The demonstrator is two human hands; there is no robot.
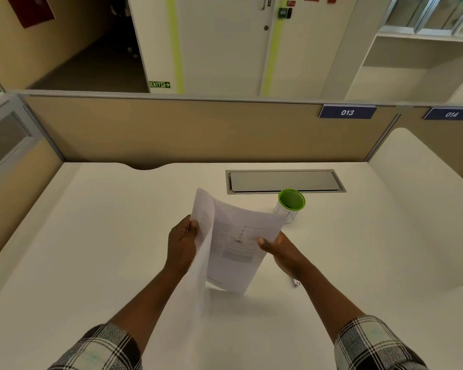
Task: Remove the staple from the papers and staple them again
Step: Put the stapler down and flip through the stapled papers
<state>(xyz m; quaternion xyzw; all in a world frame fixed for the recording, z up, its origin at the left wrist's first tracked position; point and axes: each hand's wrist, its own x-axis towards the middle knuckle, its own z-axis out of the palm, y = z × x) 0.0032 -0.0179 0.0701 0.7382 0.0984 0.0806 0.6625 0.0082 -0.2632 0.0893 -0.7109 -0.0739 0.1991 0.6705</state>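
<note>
Papers (233, 244): we log a few printed sheets held up above the white bench (91, 249), near its middle; the front sheet peels away to the left and hangs down, blurred.
Left hand (182, 243): we see it grip the left edge of the peeled sheet, thumb on the near face, fingers curled behind; a thin object seems to lie along the fingers, but we cannot tell what it is.
Right hand (281, 249): we see it pinch the right edge of the back sheets, thumb (263, 243) on the printed face, the other fingers hidden behind the paper.
Cup (290, 205): white with a green rim, upright on the bench just beyond the papers' far right corner.
Small metal item (296, 283): we note it on the bench beside the right wrist, too small to name.
Cable hatch (285, 181): grey, set into the bench behind the cup.
Partition (171, 129): tan, along the far edge, with plates 013 (347, 112) and 014 (451, 114).
Sleeves (372, 343): checked, on both forearms.
</note>
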